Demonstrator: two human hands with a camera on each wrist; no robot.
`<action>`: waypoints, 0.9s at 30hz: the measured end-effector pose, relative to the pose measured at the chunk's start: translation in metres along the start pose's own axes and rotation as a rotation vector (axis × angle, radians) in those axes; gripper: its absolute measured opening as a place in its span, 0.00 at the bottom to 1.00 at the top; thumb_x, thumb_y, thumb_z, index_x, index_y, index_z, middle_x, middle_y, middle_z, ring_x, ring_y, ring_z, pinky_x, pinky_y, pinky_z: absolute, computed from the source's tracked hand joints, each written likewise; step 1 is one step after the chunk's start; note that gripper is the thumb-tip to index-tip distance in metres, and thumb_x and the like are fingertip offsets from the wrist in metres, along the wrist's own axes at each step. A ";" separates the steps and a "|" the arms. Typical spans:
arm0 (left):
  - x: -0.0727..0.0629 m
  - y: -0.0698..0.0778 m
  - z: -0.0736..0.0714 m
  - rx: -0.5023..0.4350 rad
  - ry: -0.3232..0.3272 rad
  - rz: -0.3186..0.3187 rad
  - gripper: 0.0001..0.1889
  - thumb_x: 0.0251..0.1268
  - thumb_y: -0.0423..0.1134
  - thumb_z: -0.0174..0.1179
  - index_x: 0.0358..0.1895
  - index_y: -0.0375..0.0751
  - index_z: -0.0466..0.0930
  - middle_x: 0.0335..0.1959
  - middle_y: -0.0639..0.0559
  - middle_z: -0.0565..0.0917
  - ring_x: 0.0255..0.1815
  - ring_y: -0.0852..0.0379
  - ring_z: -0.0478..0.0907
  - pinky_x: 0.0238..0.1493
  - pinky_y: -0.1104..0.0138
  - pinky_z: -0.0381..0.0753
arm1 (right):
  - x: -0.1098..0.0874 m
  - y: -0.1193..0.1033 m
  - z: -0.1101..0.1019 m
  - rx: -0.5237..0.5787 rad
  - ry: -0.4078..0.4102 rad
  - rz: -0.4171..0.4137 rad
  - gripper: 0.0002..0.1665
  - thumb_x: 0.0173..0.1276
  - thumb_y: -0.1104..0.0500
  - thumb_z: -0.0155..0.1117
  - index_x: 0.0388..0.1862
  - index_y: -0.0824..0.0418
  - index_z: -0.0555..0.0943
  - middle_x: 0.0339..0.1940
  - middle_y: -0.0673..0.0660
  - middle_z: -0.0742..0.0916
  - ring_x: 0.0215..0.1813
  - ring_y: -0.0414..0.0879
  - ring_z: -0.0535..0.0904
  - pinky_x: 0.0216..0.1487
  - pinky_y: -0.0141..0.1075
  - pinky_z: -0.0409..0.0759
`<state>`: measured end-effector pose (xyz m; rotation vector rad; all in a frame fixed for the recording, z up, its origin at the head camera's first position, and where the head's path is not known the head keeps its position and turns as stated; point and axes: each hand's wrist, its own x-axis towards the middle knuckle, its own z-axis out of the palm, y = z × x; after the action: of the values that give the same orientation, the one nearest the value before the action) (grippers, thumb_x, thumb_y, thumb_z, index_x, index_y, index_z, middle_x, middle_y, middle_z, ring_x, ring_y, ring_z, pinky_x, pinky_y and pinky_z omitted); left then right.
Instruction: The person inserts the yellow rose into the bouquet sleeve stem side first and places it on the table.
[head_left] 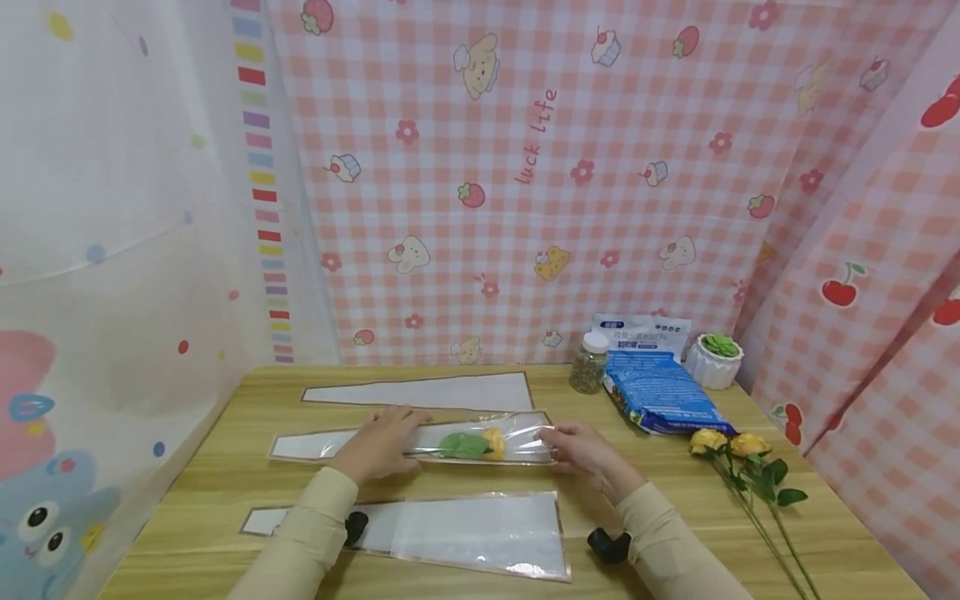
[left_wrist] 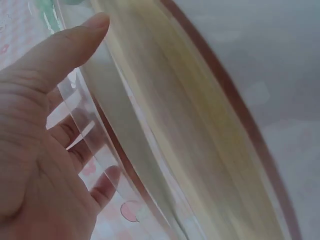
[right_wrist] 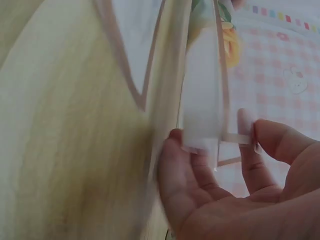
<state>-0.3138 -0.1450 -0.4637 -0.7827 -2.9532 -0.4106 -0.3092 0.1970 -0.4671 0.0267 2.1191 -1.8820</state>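
A yellow artificial rose [head_left: 494, 444] with a green leaf [head_left: 462, 446] lies inside a clear tapered flower sleeve [head_left: 523, 437], its wide end toward the right. My left hand [head_left: 382, 446] spans the sleeve left of the leaf. In the left wrist view, the thumb [left_wrist: 75, 45] is on the near side and the other fingers show through the film. My right hand [head_left: 588, 454] pinches the sleeve's wide end between thumb and finger, as the right wrist view shows. Two flat sleeves with brown borders lie parallel, one behind [head_left: 427, 392] and one in front [head_left: 465, 529].
Two more yellow roses [head_left: 731, 446] with long stems lie at the right. Behind them are a blue bag [head_left: 663, 387], a lidded jar [head_left: 588, 367], a white packet [head_left: 645, 332] and a potted succulent [head_left: 714, 362]. Patterned curtains [head_left: 525, 208] stand along the table's back and sides.
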 end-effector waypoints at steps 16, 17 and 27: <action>-0.009 -0.006 -0.004 -0.126 -0.108 -0.071 0.37 0.52 0.43 0.79 0.68 0.44 0.75 0.67 0.41 0.74 0.71 0.38 0.67 0.68 0.32 0.57 | 0.006 0.001 -0.005 -0.247 -0.006 0.033 0.18 0.78 0.53 0.58 0.50 0.68 0.81 0.33 0.50 0.80 0.36 0.42 0.75 0.36 0.34 0.74; -0.009 -0.007 -0.004 -0.136 -0.117 -0.073 0.37 0.52 0.43 0.79 0.68 0.44 0.75 0.67 0.41 0.74 0.71 0.38 0.67 0.68 0.32 0.56 | 0.007 0.000 -0.008 -0.262 -0.015 0.031 0.19 0.78 0.52 0.56 0.52 0.68 0.80 0.33 0.51 0.81 0.38 0.43 0.76 0.37 0.35 0.75; -0.007 -0.012 -0.006 -0.162 -0.179 -0.073 0.38 0.53 0.43 0.79 0.69 0.47 0.75 0.67 0.41 0.74 0.70 0.38 0.67 0.69 0.33 0.56 | 0.038 -0.016 -0.045 -0.320 -0.157 0.083 0.29 0.82 0.51 0.49 0.72 0.70 0.67 0.65 0.68 0.79 0.58 0.55 0.79 0.55 0.46 0.79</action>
<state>-0.3138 -0.1601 -0.4618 -0.7661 -3.1537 -0.6224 -0.3586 0.2314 -0.4563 -0.0988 2.2445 -1.4311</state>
